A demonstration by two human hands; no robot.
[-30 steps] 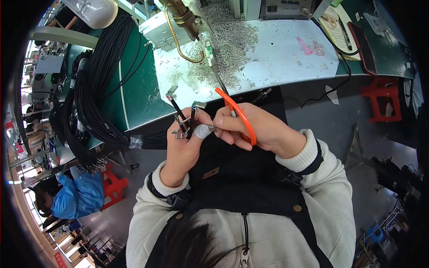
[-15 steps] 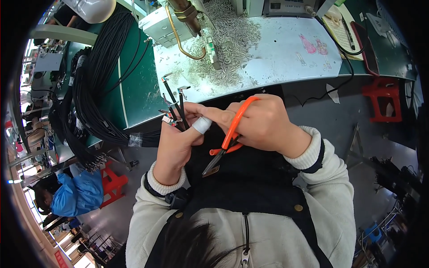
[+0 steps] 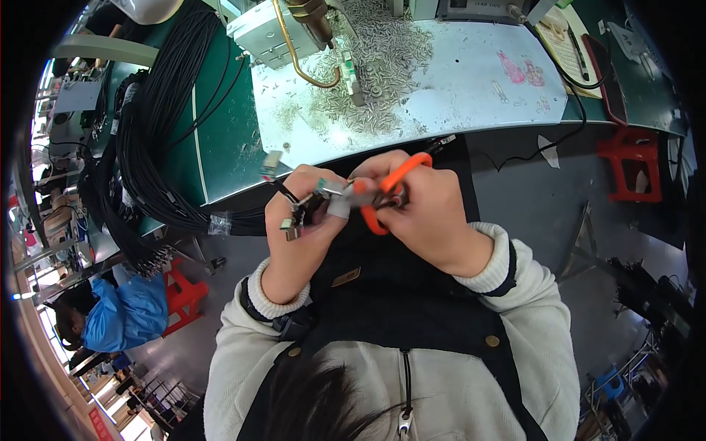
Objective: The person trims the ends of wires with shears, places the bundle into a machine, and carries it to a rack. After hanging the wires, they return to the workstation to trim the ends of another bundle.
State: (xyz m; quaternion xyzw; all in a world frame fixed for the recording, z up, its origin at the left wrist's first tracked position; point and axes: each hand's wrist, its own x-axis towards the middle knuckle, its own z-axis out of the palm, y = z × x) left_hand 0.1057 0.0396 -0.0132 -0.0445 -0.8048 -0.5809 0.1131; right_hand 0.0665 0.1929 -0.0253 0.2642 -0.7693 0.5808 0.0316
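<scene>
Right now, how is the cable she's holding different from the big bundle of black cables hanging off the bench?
The held cable is a single short length, pinched in the left hand above the lap; the cable bundle is many long strands draped over the green bench's left edge. The held cable's metal connector ends lie at the fingers, beside the orange-handled cutters in the right hand; the bundle lies untouched. Both are black with metal ends.

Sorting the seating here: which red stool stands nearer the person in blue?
The red stool at lower left, beside the person in blue; the other red stool stands far right.
</scene>
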